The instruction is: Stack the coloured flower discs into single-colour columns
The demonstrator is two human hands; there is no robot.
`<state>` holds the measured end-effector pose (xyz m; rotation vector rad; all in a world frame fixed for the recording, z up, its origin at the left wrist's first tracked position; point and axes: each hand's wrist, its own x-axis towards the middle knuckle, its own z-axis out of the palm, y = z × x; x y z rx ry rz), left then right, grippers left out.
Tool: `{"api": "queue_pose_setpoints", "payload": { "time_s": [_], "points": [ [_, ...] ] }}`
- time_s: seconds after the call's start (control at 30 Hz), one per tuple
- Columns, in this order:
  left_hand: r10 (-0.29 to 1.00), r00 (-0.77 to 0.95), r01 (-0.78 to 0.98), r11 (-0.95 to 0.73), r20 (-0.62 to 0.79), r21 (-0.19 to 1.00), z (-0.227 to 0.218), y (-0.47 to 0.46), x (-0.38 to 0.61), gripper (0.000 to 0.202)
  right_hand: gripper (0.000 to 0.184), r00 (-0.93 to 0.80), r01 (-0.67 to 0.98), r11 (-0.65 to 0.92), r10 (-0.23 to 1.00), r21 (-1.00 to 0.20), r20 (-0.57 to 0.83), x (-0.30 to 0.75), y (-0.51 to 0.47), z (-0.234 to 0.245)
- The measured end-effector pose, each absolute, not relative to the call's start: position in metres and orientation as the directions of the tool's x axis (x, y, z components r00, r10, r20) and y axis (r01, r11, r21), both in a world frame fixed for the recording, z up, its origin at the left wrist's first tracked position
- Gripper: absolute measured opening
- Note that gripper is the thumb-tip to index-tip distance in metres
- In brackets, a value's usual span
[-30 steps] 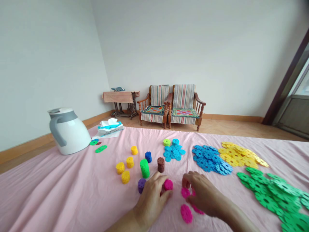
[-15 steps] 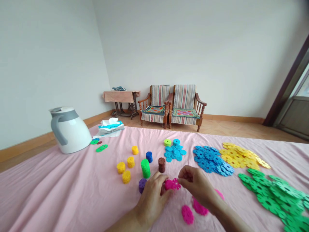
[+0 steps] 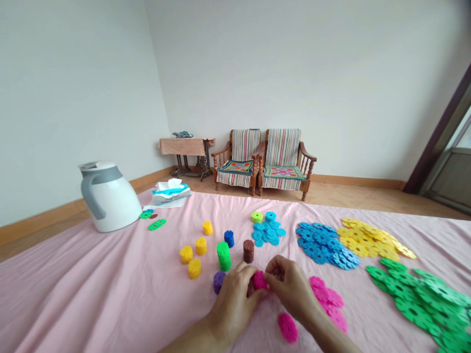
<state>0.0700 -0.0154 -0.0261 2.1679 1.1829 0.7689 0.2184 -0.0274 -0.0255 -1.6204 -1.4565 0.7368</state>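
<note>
My left hand [image 3: 237,294] curls around a small stack of pink snowflake discs [image 3: 259,280], thumb below and fingers above. At the stack's right side, my right hand [image 3: 289,282] has its thumb and fingertips pinched against the pink discs. Whether a separate disc sits in that pinch is hard to make out. Loose pink discs [image 3: 329,301] lie to the right of my right wrist, and a single pink piece [image 3: 287,328] rests nearer to me. A purple stack [image 3: 219,282] stands just left of my left hand; a brown stack [image 3: 248,251] is beyond it.
Green [image 3: 223,256], dark blue [image 3: 228,239] and yellow stacks [image 3: 195,268] stand left of centre. Piles of light blue [image 3: 268,232], blue [image 3: 326,245], yellow [image 3: 371,238] and green discs [image 3: 423,294] spread rightward. A white jug [image 3: 114,198] and tissue pack [image 3: 171,192] are at the far left.
My right hand has moved slightly left, bringing the pink disc from its fingertips against the stack in my left hand. More of the loose pink pile now shows.
</note>
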Motion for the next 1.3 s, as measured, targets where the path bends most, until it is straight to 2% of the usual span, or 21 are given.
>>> {"api": "queue_pose_setpoints", "payload": {
  "time_s": [0.17, 0.37, 0.5, 0.57, 0.67, 0.73, 0.83, 0.97, 1.1, 1.2, 1.3],
  "points": [
    [0.863, 0.450, 0.545, -0.471, 0.232, 0.694, -0.025, -0.015, 0.071, 0.007, 0.008, 0.160, 0.551, -0.004, 0.982, -0.835, 0.101, 0.216, -0.030, -0.018],
    [0.862, 0.435, 0.511, -0.473, 0.259, 0.718, -0.024, -0.016, 0.070, 0.028, 0.010, 0.144, 0.587, -0.013, 0.986, -0.810, 0.089, 0.221, -0.030, -0.014],
    [0.855, 0.451, 0.517, -0.484, 0.257, 0.706, -0.025, -0.017, 0.069, 0.026, 0.010, 0.041, 0.675, 0.016, 0.997, -0.737, 0.059, 0.236, -0.035, -0.006],
    [0.849, 0.458, 0.515, -0.495, 0.264, 0.700, -0.025, -0.018, 0.069, 0.024, 0.007, -0.067, 0.738, 0.049, 0.998, -0.673, 0.000, 0.243, -0.042, 0.000],
    [0.847, 0.458, 0.517, -0.501, 0.270, 0.694, -0.024, -0.018, 0.069, 0.022, 0.020, -0.212, 0.812, 0.090, 0.966, -0.577, -0.146, 0.250, -0.055, 0.007],
    [0.849, 0.461, 0.529, -0.496, 0.258, 0.689, -0.022, -0.019, 0.069, 0.018, 0.027, -0.256, 0.845, 0.114, 0.944, -0.522, -0.208, 0.251, -0.060, 0.010],
    [0.852, 0.466, 0.547, -0.489, 0.238, 0.679, -0.020, -0.020, 0.070, 0.013, 0.029, -0.270, 0.863, 0.131, 0.936, -0.487, -0.226, 0.250, -0.062, 0.008],
    [0.857, 0.461, 0.559, -0.482, 0.231, 0.675, -0.022, -0.019, 0.070, 0.010, 0.026, -0.263, 0.845, 0.127, 0.944, -0.519, -0.198, 0.251, -0.059, 0.002],
    [0.860, 0.442, 0.543, -0.483, 0.255, 0.687, -0.026, -0.016, 0.070, 0.025, 0.020, -0.224, 0.826, 0.097, 0.960, -0.556, -0.166, 0.252, -0.056, 0.002],
    [0.863, 0.436, 0.536, -0.478, 0.256, 0.696, -0.027, -0.016, 0.070, 0.029, 0.015, -0.229, 0.728, 0.085, 0.965, -0.680, -0.124, 0.250, -0.050, 0.006],
    [0.858, 0.453, 0.541, -0.480, 0.241, 0.691, -0.026, -0.017, 0.069, 0.013, 0.016, -0.172, 0.593, 0.094, 0.985, -0.800, -0.012, 0.245, -0.040, 0.004]
  ]
}}
